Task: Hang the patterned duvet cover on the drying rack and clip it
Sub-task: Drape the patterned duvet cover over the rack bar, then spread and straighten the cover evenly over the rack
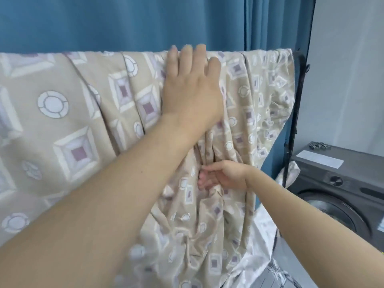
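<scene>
The beige duvet cover (62, 104), patterned with white squares and circles, hangs over the top bar of the drying rack and falls in bunched folds at the middle and right. My left hand (191, 88) lies flat against the cloth just below the top edge, fingers straight. Lower down, my right hand (222, 175) touches a fold of the cover with loosely bent fingers. Only the rack's black right upright (299, 96) shows; the bar is hidden under the cloth. No clips are visible.
A blue curtain (124, 21) hangs behind the rack. A dark grey washing machine (340, 188) stands at the right, with a white paper and a small metal object on its top. A pale wall is beyond it.
</scene>
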A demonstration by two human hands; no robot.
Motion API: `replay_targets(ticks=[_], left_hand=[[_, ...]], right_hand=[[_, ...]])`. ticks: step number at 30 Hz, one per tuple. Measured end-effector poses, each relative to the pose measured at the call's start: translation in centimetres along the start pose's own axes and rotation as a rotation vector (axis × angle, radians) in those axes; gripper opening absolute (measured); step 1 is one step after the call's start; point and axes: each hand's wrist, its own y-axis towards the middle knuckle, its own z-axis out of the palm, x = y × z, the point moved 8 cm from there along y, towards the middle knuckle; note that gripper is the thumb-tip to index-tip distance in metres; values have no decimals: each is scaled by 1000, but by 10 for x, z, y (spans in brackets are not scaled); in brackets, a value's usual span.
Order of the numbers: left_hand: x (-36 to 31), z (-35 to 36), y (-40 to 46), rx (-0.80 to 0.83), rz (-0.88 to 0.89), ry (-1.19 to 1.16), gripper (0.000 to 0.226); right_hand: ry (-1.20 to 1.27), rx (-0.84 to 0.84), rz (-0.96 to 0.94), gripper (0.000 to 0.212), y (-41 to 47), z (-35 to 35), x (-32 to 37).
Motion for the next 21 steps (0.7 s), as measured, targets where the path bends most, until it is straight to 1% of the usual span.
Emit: replay_targets(ticks=[2,4,6,8,9,10,11,13,14,16,19,21], left_hand=[[6,17,25,118,-63,95,51],[4,24,42,135,-97,101,51],[-2,26,57,146,-108,108,51],[-12,30,71,169,-99,135,52],[-17,34,77,181,-97,144,51],[-22,37,84,195,-96,135,50],[-27,40,92,210,-92,112,49],[-38,46,111,257,-98,34,46],[-43,49,123,297,-117,-17,45],[-51,59,145,408,-171,-116,42],[-67,79,175,573,-233,-224,25],[-83,92,188,668,-222,-311,23]], right_hand=[[-129,93,64,34,-17,-14,13],[-145,128,52,45,-40,-42,30],[-39,119,-38,53,-67,-78,53],[154,39,-154,49,-93,-119,80],[233,-64,-212,44,-104,-143,92],[262,-196,-264,39,-113,-167,105],[230,-356,-296,33,-121,-191,115],[113,-681,-300,24,-131,-237,132],[89,-799,-283,25,-132,-257,139],[72,-953,-245,40,-129,-288,154],[74,-1138,-213,69,-123,-326,180],[115,-1181,-220,84,-114,-342,195]])
